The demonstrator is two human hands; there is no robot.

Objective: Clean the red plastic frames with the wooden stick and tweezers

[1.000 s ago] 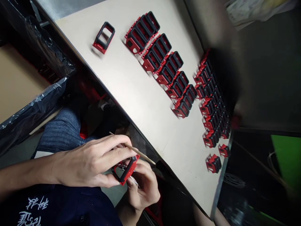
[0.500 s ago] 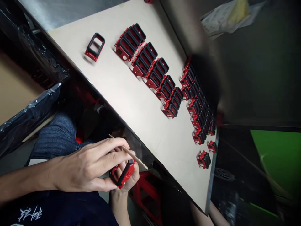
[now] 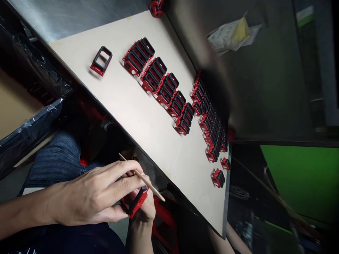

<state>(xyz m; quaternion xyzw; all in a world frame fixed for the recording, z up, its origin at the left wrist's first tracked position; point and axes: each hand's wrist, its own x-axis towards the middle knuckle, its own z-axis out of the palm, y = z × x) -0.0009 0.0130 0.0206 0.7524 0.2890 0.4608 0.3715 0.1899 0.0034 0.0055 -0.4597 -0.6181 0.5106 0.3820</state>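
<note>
My left hand [image 3: 97, 194] comes in from the left, fingers closed around a thin wooden stick [image 3: 152, 188] that slants down to the right. Its thumb rests against the lower end of a small red-and-black plastic frame [image 3: 137, 203]. My right hand [image 3: 148, 208] reaches up from below and grips that frame from behind; most of its fingers are hidden. The stick's tip lies past the frame, beyond its upper right side. Both hands are below the near edge of the pale table [image 3: 148, 141].
Rows of similar frames [image 3: 159, 81] stand mid-table, with another cluster [image 3: 212, 127] by the far side. A single frame [image 3: 102, 60] sits apart at upper left. A plastic-lined box [image 3: 21, 109] is on the left. Another person's arm [image 3: 235, 240] shows at lower right.
The whole view has shifted, so the table and its frames appear farther left. Both hands keep their hold; the stick and held frame have moved only slightly.
</note>
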